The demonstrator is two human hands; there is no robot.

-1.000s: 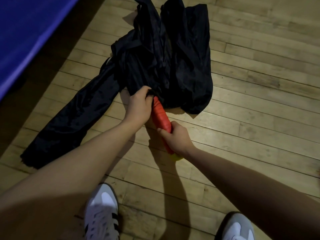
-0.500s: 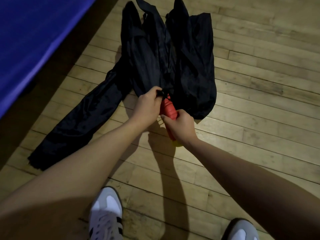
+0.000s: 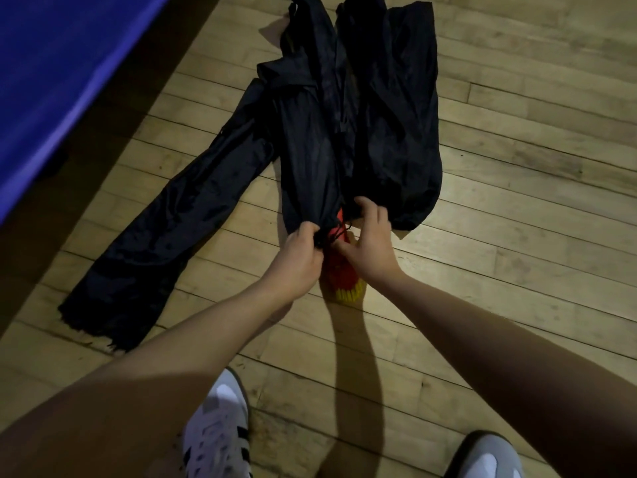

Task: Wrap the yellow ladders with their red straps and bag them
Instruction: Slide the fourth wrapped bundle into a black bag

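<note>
Bag (image 3: 310, 160) mouth pinched by left hand (image 3: 296, 257); right hand (image 3: 368, 246) fingers curled on opposite rim. Mouth to be drawn evenly over ladder (image 3: 341, 270) until yellow end covered

Both forearms are bare with no sleeves in sight, and the person wears low sneakers: the left shoe (image 3: 215, 432) white with black side stripes and a dark heel edge, the right shoe (image 3: 484, 457) grey with a white toe.
</note>
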